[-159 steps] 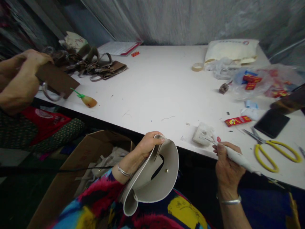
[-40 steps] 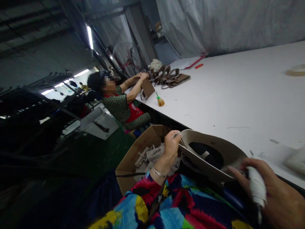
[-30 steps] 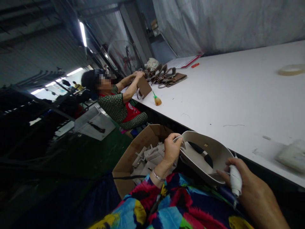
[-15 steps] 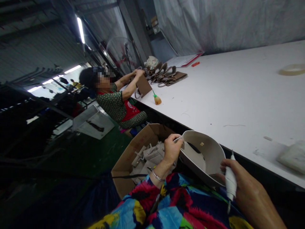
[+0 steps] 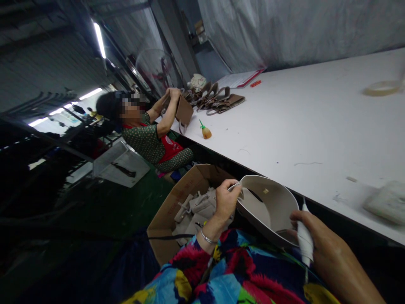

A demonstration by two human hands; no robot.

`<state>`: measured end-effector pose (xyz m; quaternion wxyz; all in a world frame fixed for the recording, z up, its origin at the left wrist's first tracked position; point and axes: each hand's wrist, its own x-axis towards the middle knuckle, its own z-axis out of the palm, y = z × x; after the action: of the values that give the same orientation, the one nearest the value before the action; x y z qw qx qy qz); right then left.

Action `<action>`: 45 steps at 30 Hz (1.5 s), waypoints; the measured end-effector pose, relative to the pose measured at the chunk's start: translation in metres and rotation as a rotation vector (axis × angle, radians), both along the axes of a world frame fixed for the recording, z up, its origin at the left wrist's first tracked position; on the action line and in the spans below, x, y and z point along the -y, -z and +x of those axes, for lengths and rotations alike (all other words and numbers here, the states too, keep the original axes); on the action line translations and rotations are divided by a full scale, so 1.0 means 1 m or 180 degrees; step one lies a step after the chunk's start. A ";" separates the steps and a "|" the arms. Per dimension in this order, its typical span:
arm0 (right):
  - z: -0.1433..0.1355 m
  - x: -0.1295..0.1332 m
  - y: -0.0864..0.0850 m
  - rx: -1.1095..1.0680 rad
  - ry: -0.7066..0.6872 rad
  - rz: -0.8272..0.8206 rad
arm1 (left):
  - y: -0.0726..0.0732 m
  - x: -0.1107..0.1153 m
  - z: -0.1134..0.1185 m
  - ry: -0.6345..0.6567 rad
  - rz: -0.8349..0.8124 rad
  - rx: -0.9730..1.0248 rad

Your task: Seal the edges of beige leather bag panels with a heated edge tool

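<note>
The pale grey sheet (image 5: 280,198), curved into an open loop with a gold-coloured fitting (image 5: 265,191) on its inner face, is held over the multicoloured clothing (image 5: 228,274), just beside the edge of the white table (image 5: 316,109). Its left side is pinched by the left hand (image 5: 225,202). The white-wrapped tool (image 5: 304,240) is gripped in the right hand (image 5: 319,238), a thin tip directed upward, and the opposite rim is met by the same hand (whether it is also squeezed there cannot be told). Beside the left forearm, pale grey pieces (image 5: 201,207) are contained in a cardboard box (image 5: 171,211). On the table, an amber bottle (image 5: 206,132) is seen near a co-worker (image 5: 142,141), by whom a brown bag (image 5: 184,110) is held
</note>
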<state>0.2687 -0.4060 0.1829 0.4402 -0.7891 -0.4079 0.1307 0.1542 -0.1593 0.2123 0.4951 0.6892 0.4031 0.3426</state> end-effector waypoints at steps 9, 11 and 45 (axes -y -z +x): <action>0.001 0.008 -0.006 -0.0093 0.0248 -0.0066 | -0.007 0.007 -0.005 0.0023 -0.0219 0.0064; 0.003 0.010 -0.004 -0.0121 0.0162 -0.0083 | -0.008 0.008 -0.005 -0.0014 -0.0214 0.0062; -0.016 -0.001 -0.003 -0.0059 0.0860 -0.0083 | 0.009 -0.003 -0.013 -0.0022 0.0045 0.0073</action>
<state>0.2528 -0.4051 0.1856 0.4472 -0.8413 -0.2922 0.0828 0.1416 -0.1564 0.2030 0.4936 0.6873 0.3973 0.3550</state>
